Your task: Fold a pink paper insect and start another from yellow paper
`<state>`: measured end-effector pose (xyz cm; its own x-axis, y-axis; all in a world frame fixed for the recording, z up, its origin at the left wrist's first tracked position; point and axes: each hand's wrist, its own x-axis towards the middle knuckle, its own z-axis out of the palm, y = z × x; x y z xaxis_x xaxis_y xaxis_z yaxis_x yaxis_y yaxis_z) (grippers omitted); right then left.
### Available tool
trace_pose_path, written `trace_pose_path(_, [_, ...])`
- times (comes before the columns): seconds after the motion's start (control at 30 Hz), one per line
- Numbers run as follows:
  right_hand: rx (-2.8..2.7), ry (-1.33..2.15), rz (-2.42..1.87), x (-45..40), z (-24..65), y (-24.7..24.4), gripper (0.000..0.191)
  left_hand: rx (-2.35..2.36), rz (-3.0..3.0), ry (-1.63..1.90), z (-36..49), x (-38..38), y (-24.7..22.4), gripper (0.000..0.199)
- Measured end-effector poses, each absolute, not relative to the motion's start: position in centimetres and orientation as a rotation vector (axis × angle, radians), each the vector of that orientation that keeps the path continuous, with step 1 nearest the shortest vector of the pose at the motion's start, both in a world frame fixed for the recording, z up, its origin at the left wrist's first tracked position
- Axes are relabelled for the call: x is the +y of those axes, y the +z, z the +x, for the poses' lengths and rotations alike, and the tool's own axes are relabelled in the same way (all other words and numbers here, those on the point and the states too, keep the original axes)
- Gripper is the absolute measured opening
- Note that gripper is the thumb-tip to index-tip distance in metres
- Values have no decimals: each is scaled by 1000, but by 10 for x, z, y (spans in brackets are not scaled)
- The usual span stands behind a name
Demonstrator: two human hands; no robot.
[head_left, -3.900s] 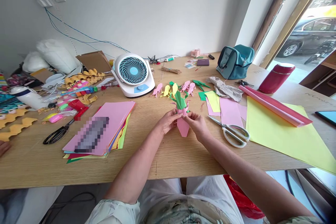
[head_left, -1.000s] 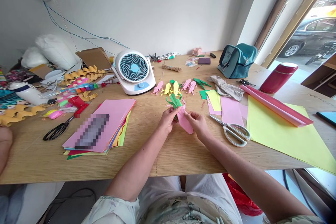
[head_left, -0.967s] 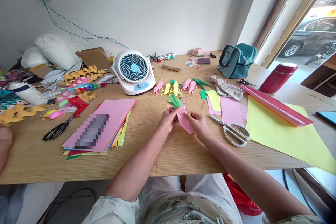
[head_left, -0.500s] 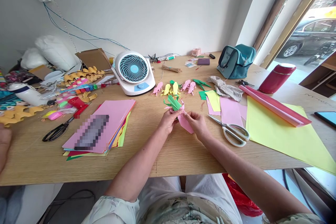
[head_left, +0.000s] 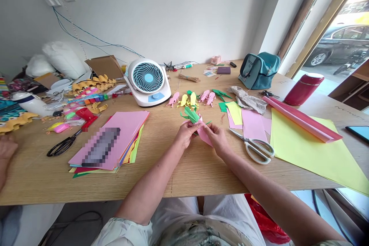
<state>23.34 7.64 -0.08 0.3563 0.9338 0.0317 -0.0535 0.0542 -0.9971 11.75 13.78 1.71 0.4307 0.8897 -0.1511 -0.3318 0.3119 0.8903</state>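
Observation:
A folded pink paper piece (head_left: pixel 205 136) is pinched between my two hands above the table. My left hand (head_left: pixel 186 133) has its fingers closed on the pink paper, and my right hand (head_left: pixel 215 135) grips its other side. Just beyond the fingertips shows a green origami figure (head_left: pixel 191 114); whether it touches the pink piece I cannot tell. Farther back stand several small origami figures, among them a yellow one (head_left: pixel 193 100), a pink one (head_left: pixel 173 99) and a green one (head_left: pixel 221 94).
White-handled scissors (head_left: pixel 258 149) lie right of my hands beside cut pink paper (head_left: pixel 253 123) and a yellow sheet (head_left: pixel 314 153). A paper stack (head_left: pixel 129 123), black-handled scissors (head_left: pixel 62 145) and a fan (head_left: pixel 148 80) are to the left. Another person's hand (head_left: pixel 7 147) rests at the left edge.
The view has shifted slightly. Both hands keep hold of the pink paper with little visible movement. At the left edge, more of the other person's hand shows.

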Motion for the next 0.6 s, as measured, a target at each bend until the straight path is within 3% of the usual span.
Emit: trace_pose_path(0.6, [-906, 1191, -1070, 70, 236, 9, 49, 697, 867, 868, 117, 138, 20, 41])
